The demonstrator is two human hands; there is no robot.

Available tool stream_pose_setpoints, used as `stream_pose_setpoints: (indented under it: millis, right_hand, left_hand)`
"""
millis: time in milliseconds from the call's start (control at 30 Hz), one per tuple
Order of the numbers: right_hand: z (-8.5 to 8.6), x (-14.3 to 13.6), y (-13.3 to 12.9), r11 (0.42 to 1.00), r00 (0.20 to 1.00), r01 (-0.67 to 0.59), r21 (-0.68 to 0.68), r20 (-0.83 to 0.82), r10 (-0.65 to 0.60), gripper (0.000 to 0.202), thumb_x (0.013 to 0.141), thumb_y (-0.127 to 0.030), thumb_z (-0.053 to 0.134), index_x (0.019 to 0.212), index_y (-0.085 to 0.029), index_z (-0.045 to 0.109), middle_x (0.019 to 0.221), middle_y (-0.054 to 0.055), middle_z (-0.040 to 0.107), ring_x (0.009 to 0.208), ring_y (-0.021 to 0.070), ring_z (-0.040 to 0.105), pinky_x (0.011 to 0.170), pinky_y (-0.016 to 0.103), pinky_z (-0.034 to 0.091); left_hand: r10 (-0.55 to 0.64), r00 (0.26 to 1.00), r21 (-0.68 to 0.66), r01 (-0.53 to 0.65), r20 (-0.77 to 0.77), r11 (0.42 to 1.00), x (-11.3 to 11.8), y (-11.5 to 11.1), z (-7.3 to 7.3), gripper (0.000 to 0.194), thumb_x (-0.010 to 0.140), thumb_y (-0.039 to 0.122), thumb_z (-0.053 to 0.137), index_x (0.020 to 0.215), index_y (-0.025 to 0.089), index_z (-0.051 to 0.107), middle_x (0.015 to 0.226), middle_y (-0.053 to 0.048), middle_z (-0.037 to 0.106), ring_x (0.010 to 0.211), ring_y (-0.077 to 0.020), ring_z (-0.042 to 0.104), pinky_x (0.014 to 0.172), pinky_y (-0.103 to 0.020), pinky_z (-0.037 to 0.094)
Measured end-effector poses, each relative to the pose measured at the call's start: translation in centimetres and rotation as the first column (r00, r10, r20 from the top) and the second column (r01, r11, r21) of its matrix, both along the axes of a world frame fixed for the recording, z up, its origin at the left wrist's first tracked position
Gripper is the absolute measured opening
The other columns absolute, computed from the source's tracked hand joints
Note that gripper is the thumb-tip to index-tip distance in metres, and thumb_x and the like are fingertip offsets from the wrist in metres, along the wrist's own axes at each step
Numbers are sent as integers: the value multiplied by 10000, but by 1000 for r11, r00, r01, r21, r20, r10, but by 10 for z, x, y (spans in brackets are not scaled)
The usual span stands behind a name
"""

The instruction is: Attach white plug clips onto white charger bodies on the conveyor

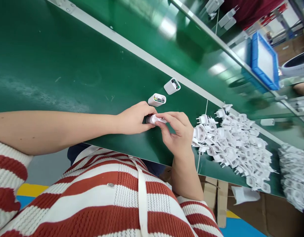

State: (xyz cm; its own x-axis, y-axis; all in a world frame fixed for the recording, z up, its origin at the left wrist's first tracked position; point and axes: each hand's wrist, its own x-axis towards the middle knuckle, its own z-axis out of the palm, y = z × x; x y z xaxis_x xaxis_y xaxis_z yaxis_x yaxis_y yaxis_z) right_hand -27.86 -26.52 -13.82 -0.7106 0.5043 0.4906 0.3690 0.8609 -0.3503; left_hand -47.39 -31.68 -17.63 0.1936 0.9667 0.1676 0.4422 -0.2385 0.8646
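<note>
From the head view, our left and right hands (pixel 136 119) (pixel 176 129), fingers nearly closed, pinch a small white plastic piece (pixel 155 119) between them, just above the smooth green surface (pixel 68 72). Two open oval housings (pixel 172 86) (pixel 157 99) stand just beyond; a jumbled heap of glossy white plug parts (pixel 237 144) crowds our right.

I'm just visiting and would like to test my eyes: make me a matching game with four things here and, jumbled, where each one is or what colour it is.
1. Small white piece
2. Open cases
3. Plug pile
4. Tray

A. Heaped on the table, to the right of the right hand
B. Blue, near the top right of the picture
C. Between the fingers of the left hand and the right hand
D. Two together, just beyond the hands

Pairs: 1-C, 2-D, 3-A, 4-B
</note>
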Motion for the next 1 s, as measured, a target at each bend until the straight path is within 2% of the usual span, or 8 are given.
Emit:
stream_pose_setpoints:
  millis: [167,300,433,667,800,867,933,1000]
  right_hand:
    - [9,-5,-5,999,998,17,46,58,-20,182,952,-141,651,1061,-263,730,976,32,777,806,197,675,725,363,534]
    - [10,-8,-4,998,997,54,-38,64,-52,163,950,-169,651,1025,-275,749,953,20,774,798,196,690,705,348,546]
    - [3,-6,-4,998,998,57,-4,29,-57,179,933,-157,664,1047,-267,748,966,28,781,831,203,702,888,389,572]
    - [-3,-6,-8,991,991,130,-6,34,-130,140,933,-195,677,1019,-273,755,971,0,790,877,185,727,1130,452,456]
    - [-6,-5,-7,968,992,111,-223,-34,-122,235,938,-272,685,1167,-299,729,1019,-13,786,971,182,728,1202,479,383]
    - [-6,2,0,898,989,18,-439,-126,-81,472,914,-367,719,1371,-309,617,1067,-3,782,1010,197,726,1148,471,451]
    - [-4,17,14,855,966,13,-518,-216,-145,633,919,-453,697,1495,-290,492,1165,36,764,1093,217,705,1091,449,496]
    - [-4,37,31,864,912,267,-428,-178,-370,609,946,-489,630,1492,-260,493,1314,85,704,1250,255,626,1128,473,444]
  left_hand:
    - [-5,1000,-4,5,9,1000,0,0,0,155,894,309,666,984,185,695,945,-66,704,1005,-264,602,861,-376,494]
    - [-12,1000,-10,12,21,1000,-1,0,-1,145,893,315,673,960,187,681,907,-64,686,1000,-269,595,855,-379,492]
    - [-14,1000,-11,14,28,1000,-1,1,-2,142,901,307,671,974,188,691,922,-68,696,1011,-271,597,863,-381,490]
    - [8,999,24,-9,32,1000,0,-1,-2,203,872,331,689,1016,189,691,979,-58,717,984,-256,596,879,-378,484]
    - [10,1000,49,-11,12,999,0,-2,-4,297,872,367,693,1114,195,693,1011,-55,715,937,-237,616,843,-357,491]
    - [14,1000,9,-14,-17,1000,-3,-3,3,311,882,398,688,1129,210,710,1006,-54,719,935,-238,633,819,-348,496]
    - [-61,997,-96,56,-52,994,-11,-3,19,313,870,418,706,1118,227,726,1018,-44,734,937,-236,660,813,-338,506]
    - [-199,977,-209,180,-73,961,-21,-1,44,304,849,415,730,1101,245,740,1055,-21,752,951,-228,687,842,-326,518]
